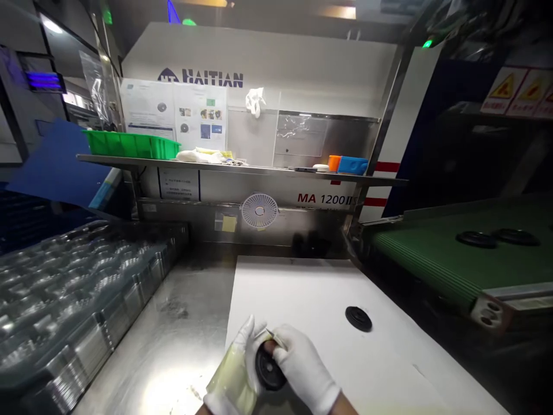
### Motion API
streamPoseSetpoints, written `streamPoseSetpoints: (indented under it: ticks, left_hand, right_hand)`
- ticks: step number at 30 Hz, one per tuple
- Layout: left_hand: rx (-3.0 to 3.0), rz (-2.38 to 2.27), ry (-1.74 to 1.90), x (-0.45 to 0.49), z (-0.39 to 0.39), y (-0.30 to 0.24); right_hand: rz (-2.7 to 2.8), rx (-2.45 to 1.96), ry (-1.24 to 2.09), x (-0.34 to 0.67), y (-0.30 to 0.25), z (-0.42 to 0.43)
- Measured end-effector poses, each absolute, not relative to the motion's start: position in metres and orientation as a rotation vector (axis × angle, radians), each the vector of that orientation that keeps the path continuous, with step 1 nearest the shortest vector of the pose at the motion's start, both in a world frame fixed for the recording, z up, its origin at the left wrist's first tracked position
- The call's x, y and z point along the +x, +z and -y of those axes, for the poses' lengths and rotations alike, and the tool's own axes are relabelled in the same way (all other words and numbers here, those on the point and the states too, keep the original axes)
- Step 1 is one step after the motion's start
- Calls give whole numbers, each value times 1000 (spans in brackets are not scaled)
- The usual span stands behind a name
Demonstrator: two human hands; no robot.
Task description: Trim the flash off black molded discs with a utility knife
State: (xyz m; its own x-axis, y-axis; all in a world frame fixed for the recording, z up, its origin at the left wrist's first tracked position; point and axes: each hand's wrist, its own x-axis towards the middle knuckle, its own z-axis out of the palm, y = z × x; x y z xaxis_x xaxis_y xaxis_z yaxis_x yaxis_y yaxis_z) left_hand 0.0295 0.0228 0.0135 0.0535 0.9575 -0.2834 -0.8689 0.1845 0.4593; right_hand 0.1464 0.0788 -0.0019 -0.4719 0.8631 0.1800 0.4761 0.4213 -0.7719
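Green conveyor belt [436, 259] at 3 o'clock, two black discs [477, 239] on it. Stacked clear plastic trays [73, 305] at 9 o'clock. White sheet [328, 311] on steel bench [159, 346]; loose black disc [358, 319] on sheet, 2 o'clock from hands. Gloved left hand [228, 363] and gloved right hand [302, 369] at 6 o'clock, both curled closed on held black disc [268, 369]. Thin metal tool [275, 339] at disc's top edge; cannot tell which hand has it.

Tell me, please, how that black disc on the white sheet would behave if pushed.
The black disc looks like stiff moulded plastic, so it probably won't flex. Lying flat, it would likely slide, though its round rim could roll on edge.
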Motion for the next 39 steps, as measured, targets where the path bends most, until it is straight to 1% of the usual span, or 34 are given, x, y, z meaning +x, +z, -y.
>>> streamPoseSetpoints:
  ticks: [4, 7, 9, 11, 13, 16, 19, 24, 27, 32, 39]
  left_hand:
    - [200, -597, 1342, 23, -12, 10]
    - [75, -610, 1295, 16, -9, 0]
    - [28, -534, 1281, 14, -10, -8]
    - [-21, -454, 1333, 12, -11, -13]
    - [-122, -470, 1419, 11, -12, -15]
    - [-221, -597, 1570, 7, -11, -9]
    - [-171, -615, 1658, 7, -9, -2]
    - [-124, -658, 1606, 16, -11, -9]
    - [-132, -735, 1655, 15, -15, -12]
    - [42, -639, 1778, 4, -18, 1]
    - [161, -596, 1736, 10, -14, 8]
  right_hand:
    - [2108, -1136, 870, 116, -7, -65]
    - [2133, -1166, 813, 113, -3, -60]
    - [2146, -1181, 782, 115, 1, -57]
    - [2123, -1148, 773, 122, 5, -54]
    - [2053, -1088, 769, 132, 6, -52]
    - [1993, -1027, 887, 146, 1, -50]
    - [2053, -1035, 1052, 147, -9, -44]
    - [2152, -1111, 861, 128, -16, -32]
    - [2159, -1105, 810, 126, -9, -32]
    - [2181, -1161, 761, 137, -3, -36]
    - [2207, -1226, 648, 131, -7, -29]
